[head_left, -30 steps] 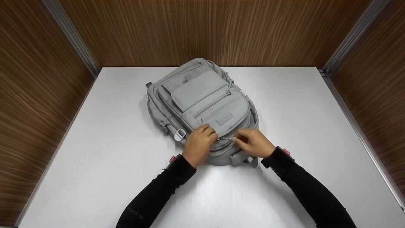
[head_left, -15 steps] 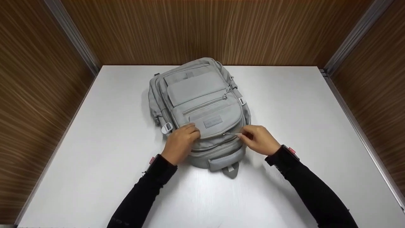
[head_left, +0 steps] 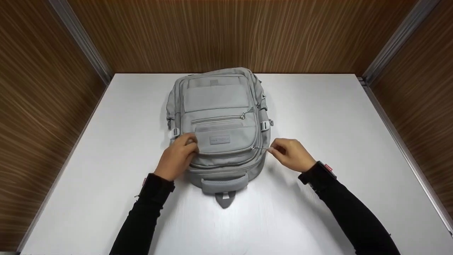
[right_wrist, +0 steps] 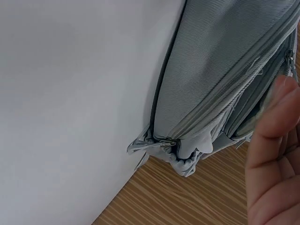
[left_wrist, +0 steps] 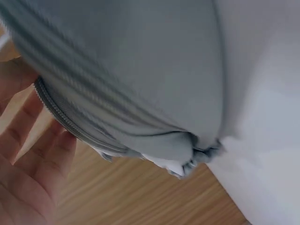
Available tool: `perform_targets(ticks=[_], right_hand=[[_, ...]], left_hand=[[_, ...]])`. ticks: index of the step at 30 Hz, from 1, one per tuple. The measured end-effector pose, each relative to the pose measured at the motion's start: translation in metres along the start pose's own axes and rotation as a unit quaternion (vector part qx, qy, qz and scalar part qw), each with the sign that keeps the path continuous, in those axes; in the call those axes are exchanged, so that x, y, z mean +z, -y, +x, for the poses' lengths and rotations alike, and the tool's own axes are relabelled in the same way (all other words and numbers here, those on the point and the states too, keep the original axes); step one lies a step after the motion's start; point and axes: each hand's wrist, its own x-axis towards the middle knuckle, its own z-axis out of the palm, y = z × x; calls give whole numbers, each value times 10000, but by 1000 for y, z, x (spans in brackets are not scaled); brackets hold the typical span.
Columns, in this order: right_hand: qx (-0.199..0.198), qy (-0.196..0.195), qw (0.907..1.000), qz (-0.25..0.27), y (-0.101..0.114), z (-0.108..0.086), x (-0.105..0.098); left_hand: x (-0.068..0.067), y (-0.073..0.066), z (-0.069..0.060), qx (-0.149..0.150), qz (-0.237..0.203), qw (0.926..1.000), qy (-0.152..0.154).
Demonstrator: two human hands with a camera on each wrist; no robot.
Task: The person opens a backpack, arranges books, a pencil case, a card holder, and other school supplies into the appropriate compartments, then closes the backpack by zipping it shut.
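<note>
A grey backpack (head_left: 216,99) lies on the white table, its front facing up and its padded top handle (head_left: 225,184) toward the person. With curled fingers, my left hand (head_left: 177,156) holds the left edge of the front pocket; in the left wrist view, the thumb and fingers lie on either side of the zipped edge (left_wrist: 58,115). My right hand (head_left: 292,154) pinches a zipper pull (head_left: 261,148) between thumb and fingertips. The cord is stretched from the slider at the pocket's right corner. The front pocket's zipper gapes along its top edge.
A second zipper pull (head_left: 242,116) lies on the backpack's front, with side buckles (head_left: 265,125) beyond it. Wood-grain panels (head_left: 233,39) wall the table (head_left: 336,117) at the back and both sides. A loop (head_left: 225,200) sticks out below the handle.
The backpack has turned from slanted to nearly straight. My left hand has moved left along with it, while the right hand, still pinching the zipper pull, has shifted slightly right.
</note>
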Motion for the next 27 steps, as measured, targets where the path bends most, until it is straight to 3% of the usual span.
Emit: perform_targets(ticks=[8,12,16,19,23,27], right_hand=[[-72,35,10000,-42,2,3,7],[-178,112,9997,148,7,3,10],[-371,200,9984,377,13,3,13],[-528,222,9974,446,17,5,15],[-663,188,9964,486,20,6,16],[-767,97,9960,440,26,7,18]], left_hand=[[-11,14,-8,-490,-45,9988,46],[-11,9,-5,-476,522,9975,73],[-11,-16,3,-536,1388,9885,276],[-7,-44,15,-517,1605,9846,460],[10,-79,36,-115,1560,9865,478],[30,-103,52,287,1993,9788,363]])
